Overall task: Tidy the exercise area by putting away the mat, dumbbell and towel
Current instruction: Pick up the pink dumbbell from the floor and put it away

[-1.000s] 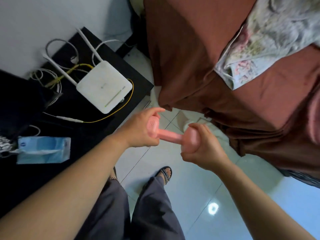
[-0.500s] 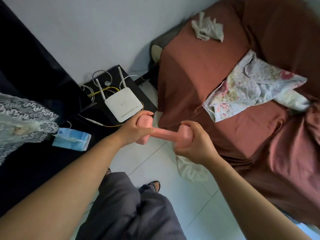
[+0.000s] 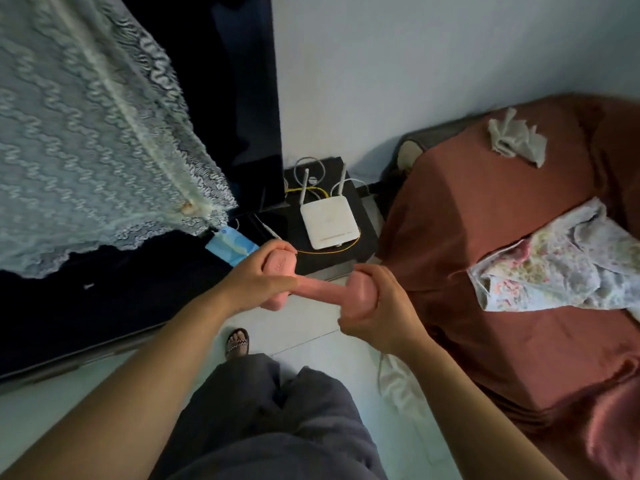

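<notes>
Dumbbell [image 3: 313, 287] carried nearer the router [image 3: 329, 221]; left hand [image 3: 254, 284] and right hand [image 3: 377, 317] each grip one head; a slip could strike the router.

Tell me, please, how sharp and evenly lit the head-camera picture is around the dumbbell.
Head view: dim and uneven, the lower left nearly black; the dumbbell, left hand and right hand are reasonably sharp; the lace cloth at upper left is smeared by motion blur; wide-angle distortion stretches the forearms.

The pink dumbbell [image 3: 322, 292] (smooth, with rounded ends) is held up by both ends, slightly tilted, near the white router [image 3: 329, 221].
</notes>
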The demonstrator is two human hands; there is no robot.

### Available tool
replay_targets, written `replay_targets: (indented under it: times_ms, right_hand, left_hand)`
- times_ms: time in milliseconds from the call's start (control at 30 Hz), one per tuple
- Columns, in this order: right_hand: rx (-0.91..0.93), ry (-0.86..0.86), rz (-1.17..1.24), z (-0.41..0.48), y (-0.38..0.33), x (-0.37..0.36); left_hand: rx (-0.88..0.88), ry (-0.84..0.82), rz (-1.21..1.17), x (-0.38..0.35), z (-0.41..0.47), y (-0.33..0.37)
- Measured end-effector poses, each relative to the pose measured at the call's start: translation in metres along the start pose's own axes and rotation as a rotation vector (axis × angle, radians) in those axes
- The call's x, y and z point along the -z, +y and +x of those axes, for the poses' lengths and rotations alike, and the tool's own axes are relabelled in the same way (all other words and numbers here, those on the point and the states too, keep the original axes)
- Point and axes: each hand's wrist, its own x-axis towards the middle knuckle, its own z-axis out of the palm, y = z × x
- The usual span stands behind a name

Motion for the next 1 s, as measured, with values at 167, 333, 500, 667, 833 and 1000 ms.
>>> replay_targets:
  times_ms: [167,333,500,667,833,1000]
  right_hand:
    - [0.058,-0.092,-0.065,0.001,-0.044,-0.027]
    - [0.17,-0.101,-0.053,0.006,-0.104,-0.058]
    - [0.274,-0.168,-0.018,0.017,-0.174,-0.105]
    - [0.398,-0.265,0.05,0.03,-0.248,-0.17]
    - [0.518,-0.478,0.05,0.043,-0.313,-0.243]
    - [0.576,-0.761,0.05,0.044,-0.362,-0.309]
  left_hand:
    - [0.024,0.134,-0.145,0.038,-0.035,-0.032]
    - [0.0,0.268,-0.261,0.094,-0.066,-0.054]
    - [-0.046,0.378,-0.276,0.17,-0.106,-0.076]
    - [-0.065,0.553,-0.327,0.245,-0.156,-0.115]
    - [-0.016,0.769,-0.442,0.293,-0.216,-0.171]
    - [0.076,0.947,-0.615,0.31,-0.275,-0.214]
